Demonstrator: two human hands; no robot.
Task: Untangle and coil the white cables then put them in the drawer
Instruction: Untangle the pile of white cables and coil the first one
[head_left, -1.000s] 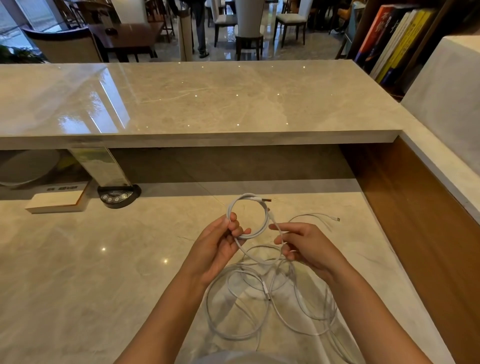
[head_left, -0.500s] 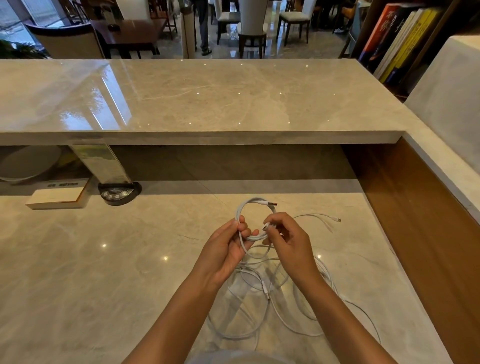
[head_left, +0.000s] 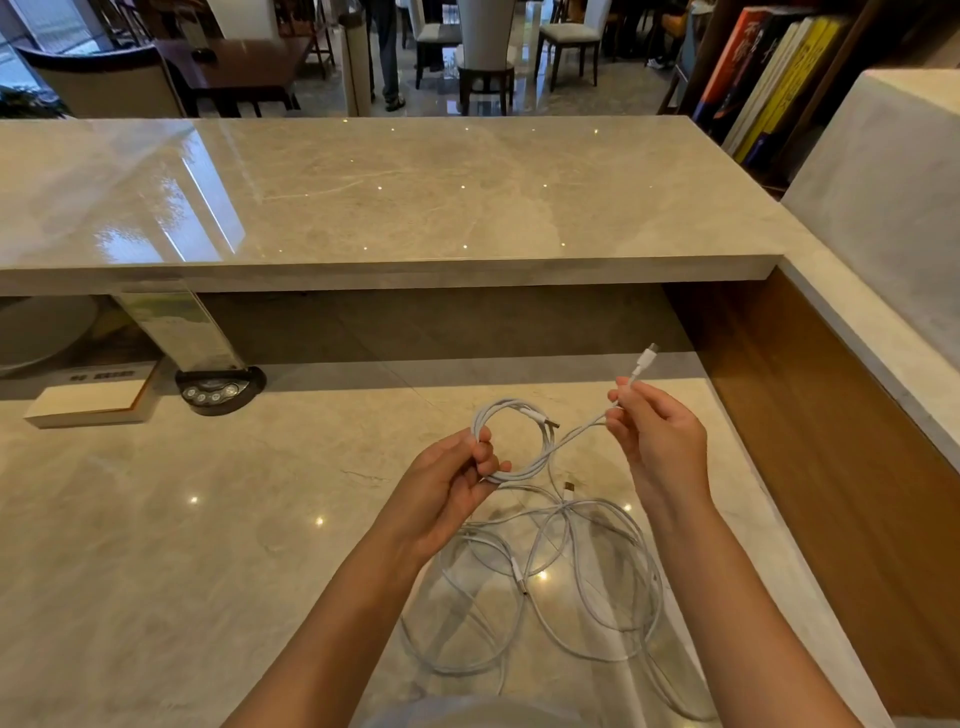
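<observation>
Head view: nearest you, a loose tangle of white cables (head_left: 545, 587) lies spread on the lower marble counter (head_left: 156, 545), between your two forearms, with one metal-tipped plug (head_left: 570, 487) showing at its far edge. Just beyond it, your left hand (head_left: 447, 491) is curled around a small coil (head_left: 511, 441) of white cable, thumb and fingers pinching the near-left side of the loop and holding it upright above the counter. A single strand runs from that coil up and to the right into your right hand (head_left: 657, 441), whose fingertips pinch the cable just behind its white connector (head_left: 644, 361); the connector pokes out past the fingers, pointing up and away from you. The two hands are apart, with the strand stretched between them.

Farther back on the left, a round black socket unit (head_left: 218, 387) sits at the foot of a mirrored post (head_left: 182, 327), with a flat white box (head_left: 88, 397) just beside it. Above them runs the raised marble ledge (head_left: 389, 197). Beyond that stand chairs (head_left: 569, 36), and a row of books (head_left: 763, 78) on the right.
</observation>
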